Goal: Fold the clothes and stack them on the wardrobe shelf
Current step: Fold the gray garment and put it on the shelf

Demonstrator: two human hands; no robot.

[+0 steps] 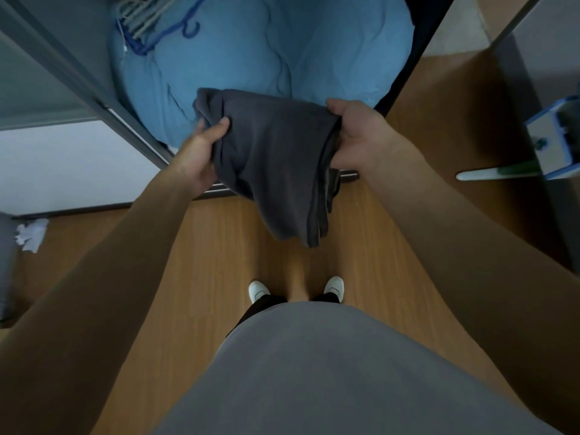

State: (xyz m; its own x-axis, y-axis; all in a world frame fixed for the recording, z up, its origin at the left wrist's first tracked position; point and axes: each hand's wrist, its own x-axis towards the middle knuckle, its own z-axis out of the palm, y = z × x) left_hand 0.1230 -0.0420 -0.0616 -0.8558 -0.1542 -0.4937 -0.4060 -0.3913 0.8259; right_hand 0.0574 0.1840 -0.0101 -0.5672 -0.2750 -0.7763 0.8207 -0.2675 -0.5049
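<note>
A dark grey garment (276, 158) hangs partly folded in the air in front of the open wardrobe. My left hand (201, 152) grips its left edge, thumb on top of the cloth. My right hand (354, 136) grips its right edge with the fingers curled under the fabric. The lower end of the garment droops toward the floor. Behind it, inside the wardrobe, lies a bulky light blue quilt (251, 58).
Several hangers, white and blue (150, 23), lie on the quilt at the upper left. A grey wardrobe frame (81, 76) runs along the left. A blue and white mop tool (552, 146) stands at the right. Crumpled white paper (31, 233) lies on the wooden floor (219, 246).
</note>
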